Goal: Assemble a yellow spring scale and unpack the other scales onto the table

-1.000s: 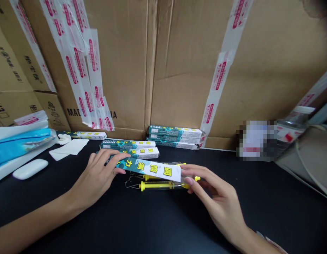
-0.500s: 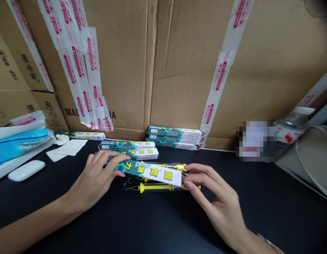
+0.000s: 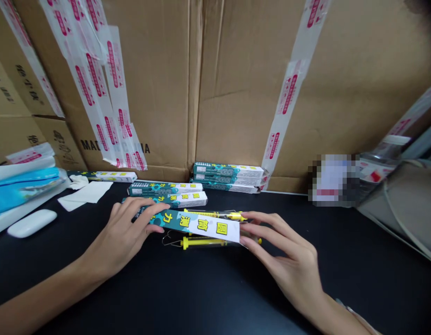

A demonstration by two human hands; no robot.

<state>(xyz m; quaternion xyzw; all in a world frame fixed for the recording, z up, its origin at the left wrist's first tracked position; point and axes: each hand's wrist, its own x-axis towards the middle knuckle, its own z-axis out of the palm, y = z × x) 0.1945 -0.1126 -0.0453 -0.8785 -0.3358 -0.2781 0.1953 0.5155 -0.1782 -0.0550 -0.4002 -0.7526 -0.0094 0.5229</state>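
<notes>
The right hand [image 3: 288, 256] has slid along the table [image 3: 306, 279], its fingers now straighter, and a yellow-capped tubular spring scale [image 3: 215, 215] shows more fully past a slim teal-and-white box [image 3: 201, 225]. The left hand [image 3: 121, 237] grips the box's teal end, fingers pressed over the top. The right fingertips [image 3: 245, 228] and thumb [image 3: 245, 242] close lightly on its white end. The box lies nearly flat across two spring scales, the second [image 3: 201, 243] just below it, wire hook toward the left hand. Similar boxes [image 3: 228, 176] lie stacked behind, against taped cardboard cartons [image 3: 149, 93]. A white computer mouse [image 3: 31, 223] and a paper towel [image 3: 86, 193] sit at left.
</notes>
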